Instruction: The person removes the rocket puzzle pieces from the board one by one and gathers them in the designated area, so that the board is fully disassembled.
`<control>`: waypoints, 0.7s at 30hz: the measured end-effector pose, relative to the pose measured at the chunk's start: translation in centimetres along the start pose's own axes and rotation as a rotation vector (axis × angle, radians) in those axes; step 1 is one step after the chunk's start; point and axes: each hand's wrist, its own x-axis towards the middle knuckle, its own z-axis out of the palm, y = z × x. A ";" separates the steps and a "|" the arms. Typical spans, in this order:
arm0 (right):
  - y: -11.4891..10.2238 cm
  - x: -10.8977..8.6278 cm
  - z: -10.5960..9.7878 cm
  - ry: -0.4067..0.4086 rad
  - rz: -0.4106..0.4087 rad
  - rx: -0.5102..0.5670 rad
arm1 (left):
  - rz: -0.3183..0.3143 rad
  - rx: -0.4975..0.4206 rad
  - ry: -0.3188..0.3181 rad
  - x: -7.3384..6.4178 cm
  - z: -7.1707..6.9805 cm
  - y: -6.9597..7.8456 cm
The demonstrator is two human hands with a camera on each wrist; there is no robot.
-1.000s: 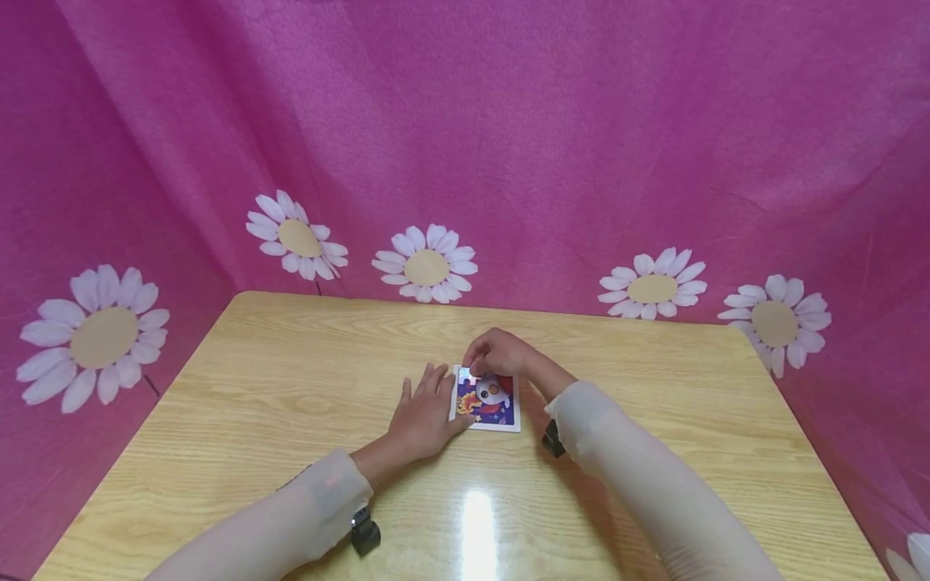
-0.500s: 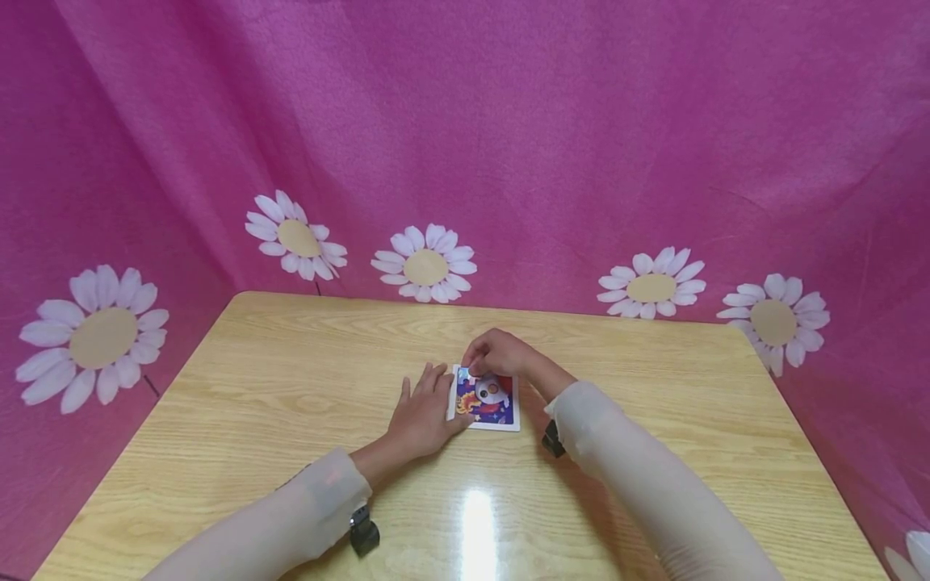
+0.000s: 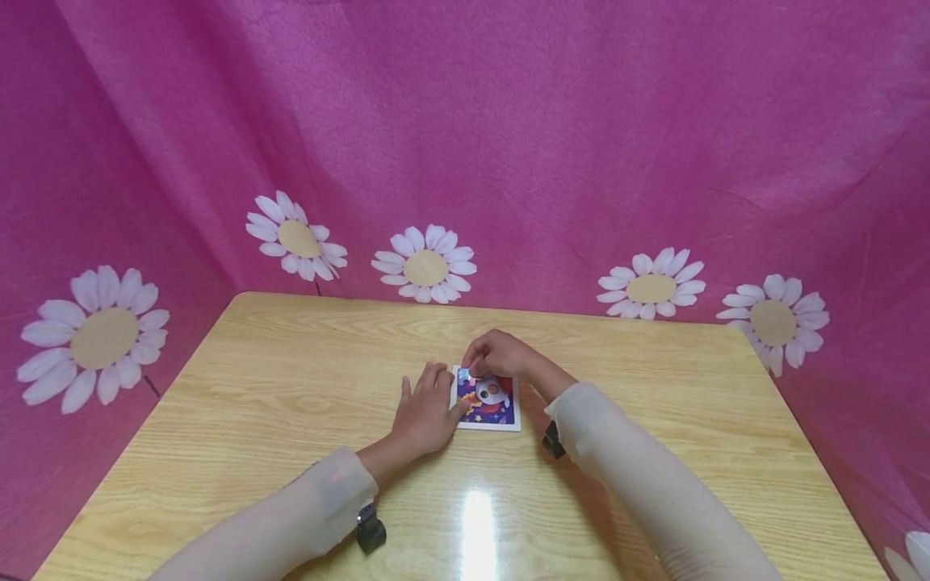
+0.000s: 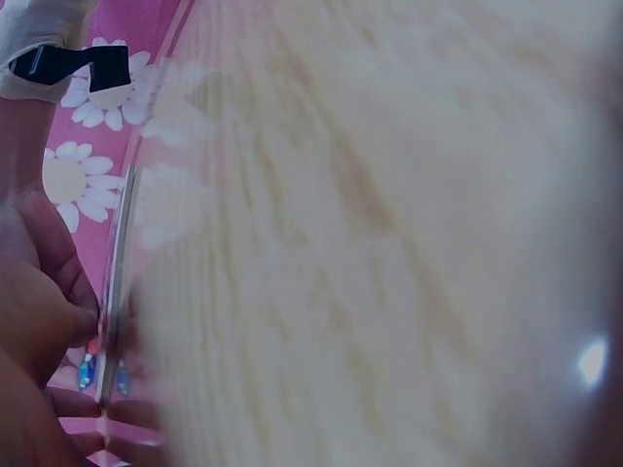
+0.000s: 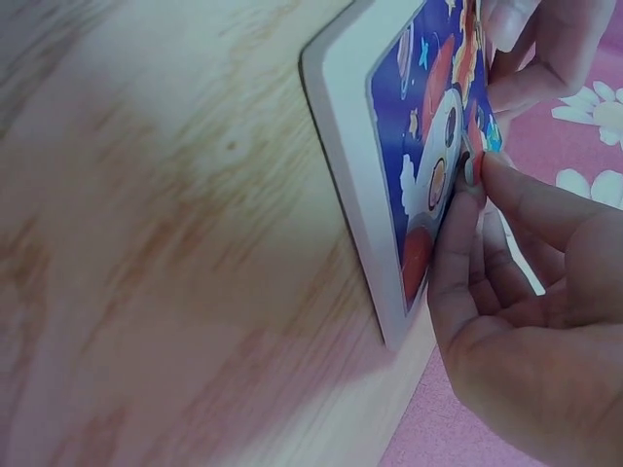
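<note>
A small jigsaw puzzle (image 3: 501,416) in a white frame lies flat on the table, with a rocket on dark blue printed on it. My left hand (image 3: 425,415) lies along its left edge, fingers extended, the thumb resting on the picture. At the far left corner my right hand (image 3: 501,353) pinches a puzzle piece (image 5: 474,167) between thumb and fingers; the piece is tilted up and mostly covered by the fingertips. In the right wrist view the puzzle's near white border shows, and the left hand's fingers appear beyond it. The left wrist view sees the puzzle edge-on.
The wooden table (image 3: 291,363) extends around the puzzle on all sides. A pink curtain (image 3: 508,161) with white daisies hangs behind and at both sides. Light glares off the table (image 3: 478,532) near the front.
My left thumb has slid a little farther from me over the puzzle, and the left hand and wrist have shifted slightly right. The right hand stays at the same corner.
</note>
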 end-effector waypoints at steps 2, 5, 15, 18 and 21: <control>0.0 0.0 0.0 0.000 0.001 0.001 | 0.004 -0.007 0.015 0.1 0.1 0.0; 0.0 0.0 0.0 0.002 0.003 0.000 | 0.002 -0.015 0.035 0.3 0.3 -0.1; 0.0 -0.1 0.0 0.009 0.021 0.008 | -0.034 -0.007 0.028 0.7 0.4 0.0; 0.1 0.0 0.0 0.011 0.021 0.019 | -0.037 -0.004 0.025 0.8 0.3 0.0; 0.2 0.0 0.0 0.011 0.024 0.027 | -0.045 -0.006 0.019 0.8 0.2 0.1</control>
